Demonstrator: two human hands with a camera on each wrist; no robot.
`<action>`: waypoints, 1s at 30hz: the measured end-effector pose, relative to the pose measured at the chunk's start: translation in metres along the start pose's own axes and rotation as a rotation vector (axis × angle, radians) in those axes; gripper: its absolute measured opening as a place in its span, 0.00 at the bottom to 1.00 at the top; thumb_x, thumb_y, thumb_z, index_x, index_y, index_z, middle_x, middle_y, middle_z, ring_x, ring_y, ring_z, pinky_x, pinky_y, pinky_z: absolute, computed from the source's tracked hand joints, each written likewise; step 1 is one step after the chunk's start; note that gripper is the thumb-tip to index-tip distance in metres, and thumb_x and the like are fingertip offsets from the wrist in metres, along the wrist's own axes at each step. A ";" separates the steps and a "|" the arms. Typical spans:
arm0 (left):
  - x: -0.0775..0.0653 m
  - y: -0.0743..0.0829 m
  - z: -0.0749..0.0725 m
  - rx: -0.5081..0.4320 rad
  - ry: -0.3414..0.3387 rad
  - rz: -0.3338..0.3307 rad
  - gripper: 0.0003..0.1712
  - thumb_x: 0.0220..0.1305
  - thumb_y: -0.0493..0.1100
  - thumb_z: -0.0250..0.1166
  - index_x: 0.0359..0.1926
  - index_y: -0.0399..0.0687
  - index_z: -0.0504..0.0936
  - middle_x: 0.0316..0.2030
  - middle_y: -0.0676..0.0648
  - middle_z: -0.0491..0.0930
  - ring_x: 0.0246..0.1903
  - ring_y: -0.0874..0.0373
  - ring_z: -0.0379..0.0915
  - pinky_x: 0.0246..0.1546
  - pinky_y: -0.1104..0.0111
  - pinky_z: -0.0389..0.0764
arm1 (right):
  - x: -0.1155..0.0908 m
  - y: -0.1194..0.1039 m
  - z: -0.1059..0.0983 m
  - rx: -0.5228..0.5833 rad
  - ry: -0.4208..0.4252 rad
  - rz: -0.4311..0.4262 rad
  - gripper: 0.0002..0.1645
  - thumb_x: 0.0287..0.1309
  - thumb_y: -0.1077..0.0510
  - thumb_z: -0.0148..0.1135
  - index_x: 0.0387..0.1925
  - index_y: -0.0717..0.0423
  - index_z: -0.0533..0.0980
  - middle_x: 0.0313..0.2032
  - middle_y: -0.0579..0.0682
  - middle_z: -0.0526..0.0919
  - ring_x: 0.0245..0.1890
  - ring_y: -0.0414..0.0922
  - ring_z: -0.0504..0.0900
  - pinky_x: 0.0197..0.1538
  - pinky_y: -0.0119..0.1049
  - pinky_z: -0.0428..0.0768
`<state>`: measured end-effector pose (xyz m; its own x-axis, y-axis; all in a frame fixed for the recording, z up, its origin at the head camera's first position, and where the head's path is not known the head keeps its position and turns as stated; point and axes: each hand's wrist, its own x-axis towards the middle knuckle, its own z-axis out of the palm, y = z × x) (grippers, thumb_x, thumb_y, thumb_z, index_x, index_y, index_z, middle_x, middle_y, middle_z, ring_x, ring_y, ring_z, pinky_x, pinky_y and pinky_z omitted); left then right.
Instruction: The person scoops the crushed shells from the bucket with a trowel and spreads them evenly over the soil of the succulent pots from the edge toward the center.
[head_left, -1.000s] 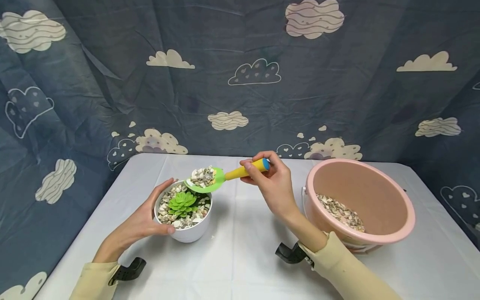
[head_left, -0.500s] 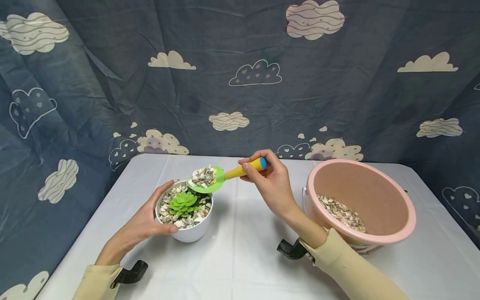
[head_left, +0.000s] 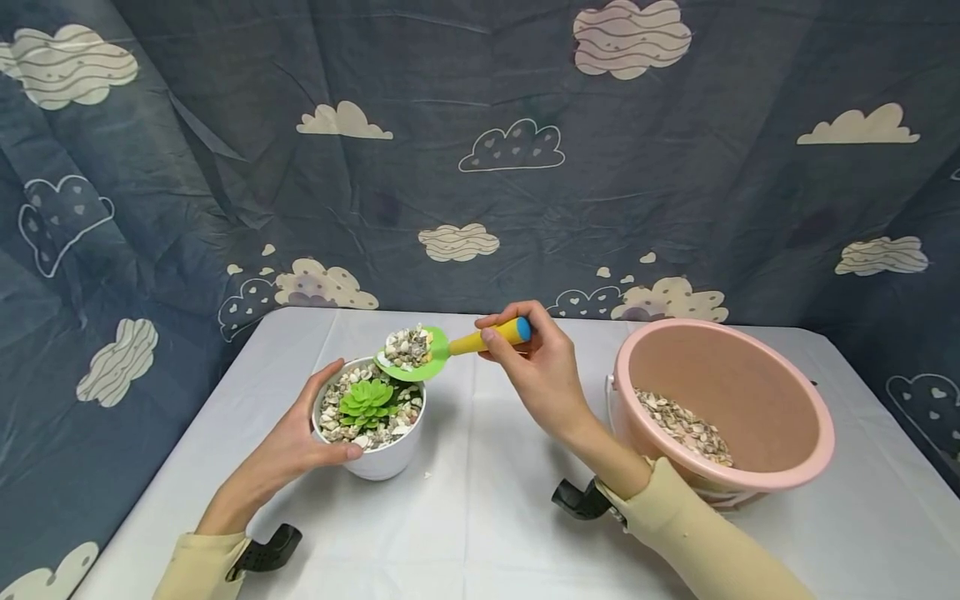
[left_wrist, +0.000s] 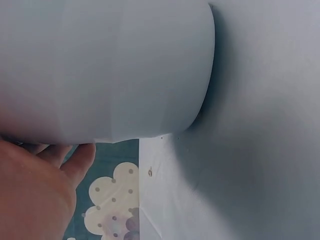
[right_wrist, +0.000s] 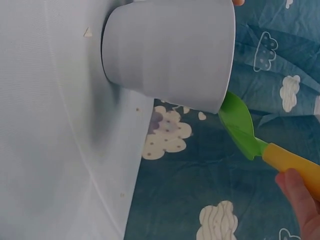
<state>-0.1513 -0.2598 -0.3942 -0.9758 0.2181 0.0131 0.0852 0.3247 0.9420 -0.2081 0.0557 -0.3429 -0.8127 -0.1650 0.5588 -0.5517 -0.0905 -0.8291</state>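
Observation:
A white flowerpot (head_left: 386, 462) stands on the table at left centre, with a green succulent (head_left: 367, 403) amid pebbles. My left hand (head_left: 288, 442) grips the pot from its left side, thumb at the near rim and fingers round the far side. In my right hand (head_left: 543, 371) is a toy trowel, pinched by its yellow handle (head_left: 480, 341). Its green blade (head_left: 429, 369), heaped with pebbles (head_left: 408, 346), lies over the pot's far right rim. From below, the right wrist view has the green blade (right_wrist: 237, 122) against the pot's rim.
A pink bucket (head_left: 720, 333) with pebbles (head_left: 684, 427) in it stands on the right of the white-covered table (head_left: 487, 533). A small chip (head_left: 427, 475) lies beside the pot. Dark cloud-patterned cloth (head_left: 420, 192) hangs behind and at the sides.
The trowel's loaded blade has risen slightly, still over the pot's rim. My left thumb has shifted a little along the pot's near side. The bucket stays put.

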 end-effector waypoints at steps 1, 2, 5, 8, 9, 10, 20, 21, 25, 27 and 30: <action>0.000 0.000 0.001 0.003 0.001 0.001 0.63 0.47 0.41 0.78 0.77 0.60 0.47 0.74 0.40 0.48 0.70 0.40 0.46 0.63 0.41 0.53 | 0.000 0.000 0.000 -0.003 0.000 -0.005 0.11 0.63 0.66 0.63 0.44 0.64 0.71 0.45 0.55 0.83 0.43 0.51 0.85 0.42 0.43 0.83; -0.001 0.000 0.001 0.008 0.002 0.001 0.63 0.47 0.41 0.77 0.77 0.60 0.47 0.74 0.40 0.47 0.70 0.40 0.46 0.63 0.41 0.54 | 0.000 0.000 0.001 -0.006 -0.001 -0.009 0.11 0.63 0.66 0.63 0.44 0.63 0.71 0.45 0.55 0.83 0.43 0.51 0.85 0.42 0.43 0.83; -0.002 0.001 0.003 0.004 0.008 0.005 0.64 0.47 0.41 0.77 0.77 0.59 0.46 0.73 0.38 0.47 0.70 0.40 0.47 0.63 0.42 0.53 | -0.001 -0.001 0.002 -0.008 -0.004 -0.021 0.11 0.63 0.66 0.63 0.44 0.63 0.71 0.45 0.55 0.83 0.43 0.50 0.85 0.43 0.43 0.83; -0.003 0.003 0.004 -0.017 0.010 0.008 0.65 0.47 0.40 0.78 0.78 0.56 0.45 0.73 0.37 0.47 0.69 0.40 0.47 0.64 0.42 0.52 | -0.001 -0.001 0.003 -0.011 -0.007 -0.031 0.11 0.63 0.66 0.63 0.44 0.63 0.71 0.45 0.54 0.83 0.43 0.50 0.84 0.43 0.43 0.83; -0.003 0.003 0.004 -0.024 0.011 0.008 0.65 0.47 0.40 0.78 0.78 0.56 0.45 0.73 0.37 0.47 0.69 0.40 0.47 0.64 0.42 0.52 | -0.002 -0.001 0.003 -0.013 -0.008 -0.034 0.11 0.63 0.66 0.63 0.44 0.63 0.71 0.45 0.54 0.83 0.44 0.50 0.84 0.43 0.43 0.83; -0.003 0.004 0.004 -0.028 0.011 0.006 0.65 0.47 0.40 0.78 0.78 0.55 0.44 0.73 0.37 0.47 0.69 0.40 0.47 0.64 0.43 0.52 | -0.002 -0.001 0.003 -0.013 -0.009 -0.036 0.11 0.63 0.66 0.63 0.44 0.63 0.71 0.45 0.54 0.83 0.44 0.50 0.84 0.43 0.43 0.83; -0.005 0.004 0.004 0.004 0.010 -0.013 0.66 0.47 0.43 0.78 0.78 0.60 0.44 0.74 0.36 0.44 0.70 0.37 0.44 0.64 0.38 0.51 | -0.005 -0.003 0.005 -0.007 0.000 -0.028 0.10 0.63 0.69 0.62 0.44 0.65 0.71 0.45 0.56 0.83 0.44 0.51 0.84 0.43 0.42 0.83; -0.006 0.004 0.004 0.009 0.010 -0.015 0.66 0.47 0.44 0.78 0.78 0.61 0.44 0.74 0.36 0.44 0.71 0.37 0.43 0.64 0.37 0.51 | -0.005 -0.006 0.006 -0.007 0.001 -0.027 0.10 0.63 0.70 0.62 0.44 0.67 0.70 0.45 0.57 0.83 0.44 0.52 0.84 0.43 0.42 0.83; -0.007 0.005 0.005 0.026 0.014 -0.015 0.66 0.47 0.44 0.78 0.78 0.63 0.44 0.75 0.37 0.42 0.71 0.35 0.40 0.63 0.35 0.49 | -0.007 -0.020 0.010 -0.013 0.001 -0.031 0.10 0.62 0.73 0.60 0.43 0.71 0.69 0.45 0.63 0.82 0.44 0.56 0.83 0.44 0.42 0.83; -0.007 0.005 0.005 0.029 0.015 -0.014 0.66 0.47 0.44 0.78 0.78 0.63 0.44 0.75 0.37 0.42 0.71 0.35 0.40 0.63 0.34 0.49 | -0.007 -0.025 0.011 -0.023 -0.002 -0.036 0.10 0.61 0.74 0.60 0.43 0.73 0.69 0.45 0.66 0.81 0.44 0.59 0.83 0.44 0.42 0.83; -0.007 0.005 0.005 0.035 0.016 -0.014 0.66 0.47 0.44 0.78 0.78 0.63 0.44 0.75 0.37 0.42 0.72 0.35 0.39 0.63 0.34 0.48 | -0.008 -0.026 0.012 -0.027 -0.007 -0.040 0.10 0.61 0.74 0.59 0.43 0.73 0.69 0.45 0.66 0.81 0.44 0.59 0.83 0.44 0.42 0.83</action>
<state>-0.1428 -0.2555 -0.3915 -0.9801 0.1986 0.0055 0.0781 0.3595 0.9299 -0.1850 0.0477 -0.3256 -0.7886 -0.1687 0.5913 -0.5886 -0.0709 -0.8053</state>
